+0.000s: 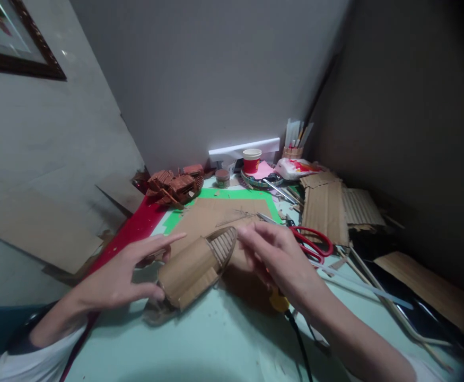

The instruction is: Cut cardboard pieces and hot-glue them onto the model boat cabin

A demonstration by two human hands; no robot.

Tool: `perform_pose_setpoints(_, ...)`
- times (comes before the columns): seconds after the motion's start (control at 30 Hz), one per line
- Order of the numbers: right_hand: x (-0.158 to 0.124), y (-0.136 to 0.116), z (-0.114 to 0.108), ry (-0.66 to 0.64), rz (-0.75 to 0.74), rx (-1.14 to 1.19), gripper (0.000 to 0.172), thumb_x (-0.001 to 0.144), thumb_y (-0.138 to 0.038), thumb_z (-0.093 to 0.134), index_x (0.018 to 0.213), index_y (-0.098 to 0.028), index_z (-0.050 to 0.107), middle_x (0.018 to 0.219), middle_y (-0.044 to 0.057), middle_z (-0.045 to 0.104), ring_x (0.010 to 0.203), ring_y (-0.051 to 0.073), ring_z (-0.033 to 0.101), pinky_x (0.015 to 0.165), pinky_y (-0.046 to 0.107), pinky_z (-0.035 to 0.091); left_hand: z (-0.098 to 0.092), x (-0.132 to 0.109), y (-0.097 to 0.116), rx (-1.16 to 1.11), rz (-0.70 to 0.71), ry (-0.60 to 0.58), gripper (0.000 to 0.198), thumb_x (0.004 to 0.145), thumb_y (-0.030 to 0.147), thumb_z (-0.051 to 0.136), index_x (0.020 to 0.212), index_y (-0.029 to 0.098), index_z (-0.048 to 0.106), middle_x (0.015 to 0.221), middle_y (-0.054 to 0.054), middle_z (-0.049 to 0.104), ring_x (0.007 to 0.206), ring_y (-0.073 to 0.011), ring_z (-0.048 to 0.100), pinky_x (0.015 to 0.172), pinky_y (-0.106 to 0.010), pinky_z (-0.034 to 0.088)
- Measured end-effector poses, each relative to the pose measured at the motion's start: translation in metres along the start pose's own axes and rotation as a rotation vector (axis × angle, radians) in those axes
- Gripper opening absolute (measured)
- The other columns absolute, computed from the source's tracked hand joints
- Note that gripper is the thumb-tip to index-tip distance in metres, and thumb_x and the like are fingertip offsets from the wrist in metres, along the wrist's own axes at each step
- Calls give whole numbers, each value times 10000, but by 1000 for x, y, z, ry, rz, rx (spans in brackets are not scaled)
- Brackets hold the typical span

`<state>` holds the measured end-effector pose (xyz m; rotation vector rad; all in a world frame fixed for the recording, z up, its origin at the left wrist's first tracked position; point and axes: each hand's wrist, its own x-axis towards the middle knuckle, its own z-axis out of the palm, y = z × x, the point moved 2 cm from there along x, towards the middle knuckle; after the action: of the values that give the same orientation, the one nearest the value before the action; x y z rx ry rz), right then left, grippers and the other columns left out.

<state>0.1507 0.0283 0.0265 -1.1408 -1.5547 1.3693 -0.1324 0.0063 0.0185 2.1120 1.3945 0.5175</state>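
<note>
A cardboard model boat (194,265) with a curved roof and slatted bow deck lies at a slant on the pale green table (224,345). My left hand (126,276) is at its near left end, with thumb and index finger spread apart; the thumb is by the stern edge, and the other fingers are partly hidden. At the bow tip, my right hand (273,252) has thumb and index finger pinched together against the boat. Beneath my right wrist shows a yellow tool (279,301) with a black cord, mostly covered. Red-handled scissors (315,241) lie just beyond that hand.
Reddish-brown model boats (178,185) stand at the back left. A red paper cup (251,161), a small jar (222,178) and a brush holder (293,153) are at the back. Cardboard pieces (323,207) and a translucent stick (369,286) lie right. Walls close in behind.
</note>
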Motion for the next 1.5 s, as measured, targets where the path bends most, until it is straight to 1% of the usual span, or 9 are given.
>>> perform_pose_setpoints(0.2, 6, -3, -14, 134, -128, -163, 367, 972, -475, 453, 742, -194, 504, 568, -39, 522, 447, 94, 469, 452, 206, 346, 2, -2, 10, 88, 54, 11, 720, 790, 575, 718, 1446, 381, 495, 1440, -38, 578, 1269, -333, 529, 1072, -417, 420)
perform_pose_setpoints(0.3, 5, -1, -15, 222, -216, -379, 253, 980, -375, 478, 940, -174, 627, 835, 50, 685, 734, 179, 633, 682, 280, 444, 2, -1, 6, 154, 33, 21, 641, 819, 530, 712, 1408, 341, 539, 1401, -65, 589, 1246, -316, 533, 1038, -403, 431)
perform_pose_setpoints(0.4, 4, 0, -9, 196, -282, -587, 247, 986, -250, 452, 1127, -159, 633, 1062, 109, 702, 929, 244, 649, 811, 339, 427, -2, 0, 5, 159, 37, 33, 553, 837, 521, 698, 1332, 291, 609, 1306, -79, 631, 1181, -291, 566, 1009, -380, 436)
perform_pose_setpoints(0.63, -4, 4, 8, 8, -267, -933, 230, 1005, -203, 432, 1033, -152, 655, 895, 109, 723, 862, 308, 682, 700, 349, 394, -13, 5, 12, 146, 60, 77, 518, 858, 511, 677, 1290, 227, 646, 1122, -74, 655, 1033, -247, 600, 932, -350, 448)
perform_pose_setpoints(0.83, -11, 8, 14, 1, -248, -1128, 239, 987, -201, 437, 1130, -146, 620, 1125, 175, 690, 915, 370, 686, 613, 350, 339, -13, 6, 7, 83, 63, 132, 425, 868, 470, 673, 1213, 224, 691, 1005, -45, 659, 941, -209, 613, 854, -309, 466)
perform_pose_setpoints(1.0, -13, 14, 20, -88, -270, -1156, 205, 964, -231, 493, 1105, -162, 625, 981, 119, 726, 840, 361, 710, 593, 357, 376, -5, 2, 9, 47, -17, 256, 396, 878, 465, 651, 1190, 227, 704, 982, -47, 678, 949, -223, 614, 879, -336, 461)
perform_pose_setpoints(1.17, -18, 17, 29, -129, -353, -1097, 275, 997, -283, 417, 1201, -179, 570, 1026, 109, 708, 870, 326, 712, 652, 392, 469, 4, -14, 15, 35, -134, 348, 444, 890, 442, 639, 1267, 209, 665, 1116, -94, 669, 1033, -265, 601, 927, -404, 453)
perform_pose_setpoints(1.3, -22, 18, 38, -196, -414, -1031, 323, 997, -291, 404, 1285, -199, 517, 1012, 77, 715, 818, 274, 720, 675, 378, 501, 12, -29, 16, -39, -202, 317, 625, 863, 537, 650, 1386, 206, 565, 1327, -137, 638, 1163, -308, 603, 999, -465, 477)
perform_pose_setpoints(1.5, -24, 25, 45, -230, -402, -950, 391, 979, -274, 394, 1335, -138, 482, 897, 104, 734, 780, 323, 721, 641, 388, 483, 32, -38, 18, -150, -252, 210, 821, 860, 583, 638, 1551, 269, 326, 1577, -125, 439, 1345, -308, 543, 1118, -493, 442)
